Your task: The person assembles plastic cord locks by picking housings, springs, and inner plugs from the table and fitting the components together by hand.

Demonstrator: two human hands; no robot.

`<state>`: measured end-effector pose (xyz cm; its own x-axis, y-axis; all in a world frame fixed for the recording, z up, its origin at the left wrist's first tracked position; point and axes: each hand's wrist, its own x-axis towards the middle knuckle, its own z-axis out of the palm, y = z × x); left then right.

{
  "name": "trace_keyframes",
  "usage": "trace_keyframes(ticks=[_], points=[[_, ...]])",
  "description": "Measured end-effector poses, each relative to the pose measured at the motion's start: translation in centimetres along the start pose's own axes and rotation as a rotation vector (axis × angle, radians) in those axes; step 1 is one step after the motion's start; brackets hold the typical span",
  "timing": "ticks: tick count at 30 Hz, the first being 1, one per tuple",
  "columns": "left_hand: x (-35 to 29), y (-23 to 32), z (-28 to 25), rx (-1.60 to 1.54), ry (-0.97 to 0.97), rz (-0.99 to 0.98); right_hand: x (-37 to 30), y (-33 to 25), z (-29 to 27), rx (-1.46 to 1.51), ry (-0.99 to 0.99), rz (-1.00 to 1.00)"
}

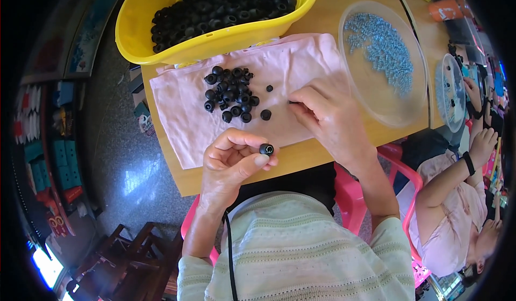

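Near the table's front edge, my left hand (231, 156) pinches a small hollow black plastic piece (266, 149) between thumb and fingers. Its open end faces up, and a pale, shiny curl shows inside. My right hand (330, 115) is over the right part of a pink cloth (180, 105), fingertips pressed together on a tiny dark piece (292, 103) whose kind I cannot make out. Between the hands and a loose pile of black plastic pieces (231, 91), a black piece (265, 114) and a smaller black piece (270, 88) lie apart on the cloth.
A yellow tub (215, 40) full of similar black pieces stands at the back. To the right, a clear round tray (371, 110) holds many small bluish, spring-like pieces. Another person (446, 204) sits at the right beside a second clear tray (445, 105).
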<state>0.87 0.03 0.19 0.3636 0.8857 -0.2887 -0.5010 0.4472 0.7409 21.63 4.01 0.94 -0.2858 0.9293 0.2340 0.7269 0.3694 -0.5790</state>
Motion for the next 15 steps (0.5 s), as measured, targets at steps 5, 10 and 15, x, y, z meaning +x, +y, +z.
trace_keyframes(ticks=[5, 10, 15], points=[[-0.1, 0.2, 0.0, -0.05, 0.001, -0.004, -0.9, -0.9, -0.4, 0.417, -0.008, 0.246], [-0.2, 0.5, 0.5, -0.07, 0.002, -0.063, -1.9, -2.7, -1.7, 1.068, -0.1, 0.463], [-0.4, 0.5, 1.3, -0.074, -0.003, -0.108, -2.3, -3.4, -1.7, 1.204, -0.07, 0.405]])
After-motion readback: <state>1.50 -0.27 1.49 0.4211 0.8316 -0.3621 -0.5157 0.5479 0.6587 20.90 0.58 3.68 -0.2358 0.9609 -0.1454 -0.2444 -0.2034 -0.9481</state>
